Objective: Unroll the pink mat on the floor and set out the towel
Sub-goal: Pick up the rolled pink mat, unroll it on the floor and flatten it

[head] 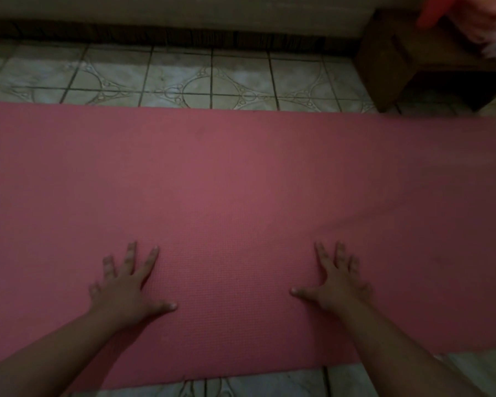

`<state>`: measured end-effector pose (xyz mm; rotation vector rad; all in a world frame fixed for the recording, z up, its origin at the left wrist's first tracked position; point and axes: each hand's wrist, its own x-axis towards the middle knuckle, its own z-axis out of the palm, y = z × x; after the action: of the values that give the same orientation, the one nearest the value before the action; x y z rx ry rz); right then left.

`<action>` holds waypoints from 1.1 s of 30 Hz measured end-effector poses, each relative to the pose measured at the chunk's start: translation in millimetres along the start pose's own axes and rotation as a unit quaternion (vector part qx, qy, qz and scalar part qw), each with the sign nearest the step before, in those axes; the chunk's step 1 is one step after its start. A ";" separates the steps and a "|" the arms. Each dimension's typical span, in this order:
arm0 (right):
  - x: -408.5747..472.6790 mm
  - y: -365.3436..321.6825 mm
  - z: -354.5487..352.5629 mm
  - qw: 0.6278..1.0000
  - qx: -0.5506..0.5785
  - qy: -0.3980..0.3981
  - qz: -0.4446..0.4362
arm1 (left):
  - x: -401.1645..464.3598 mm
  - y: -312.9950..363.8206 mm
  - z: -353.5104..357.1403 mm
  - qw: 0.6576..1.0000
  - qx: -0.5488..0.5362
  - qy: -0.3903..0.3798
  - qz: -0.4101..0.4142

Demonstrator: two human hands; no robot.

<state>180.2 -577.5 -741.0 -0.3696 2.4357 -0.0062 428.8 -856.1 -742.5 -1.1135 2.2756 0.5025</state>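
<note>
While the pink mat (241, 173) lies flat across mid-frame, finely textured, the left hand (126, 285) and right hand (338, 279) press it with fingers spread, gripping nothing.

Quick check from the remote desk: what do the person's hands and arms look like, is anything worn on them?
Both are bare. The left hand and right hand show no gloves, and I see no rings or wristbands, though the picture is dim and a little blurred. Both forearms are uncovered as far as the frame's lower edge: no sleeves, no watch, no markings visible.
</note>
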 end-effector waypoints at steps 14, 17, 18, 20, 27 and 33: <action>-8.1 3.0 -2.6 1.000 -0.020 0.001 -0.005 | -11.1 0.6 7.6 1.000 -0.016 0.000 -0.003; -6.4 3.6 -5.6 1.000 -0.012 0.025 -0.007 | -9.8 1.3 7.3 1.000 -0.013 0.008 -0.005; -5.6 5.2 -7.3 0.999 -0.007 0.038 0.000 | -8.8 1.1 7.0 1.000 -0.014 0.009 -0.008; -3.7 9.1 -11.2 0.998 0.009 0.048 0.031 | -5.6 0.9 5.3 1.000 -0.020 0.007 -0.014; 1.5 10.5 -12.7 0.998 0.024 0.009 0.060 | 3.5 2.7 -1.9 0.999 -0.029 -0.014 -0.023; 1.2 -6.6 -9.1 0.998 0.022 0.008 0.055 | 7.9 -10.9 -11.3 0.999 -0.021 -0.008 -0.035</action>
<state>175.4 -585.0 -734.0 -0.2167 2.4649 -0.0162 430.1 -873.4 -739.5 -1.2015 2.2128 0.5321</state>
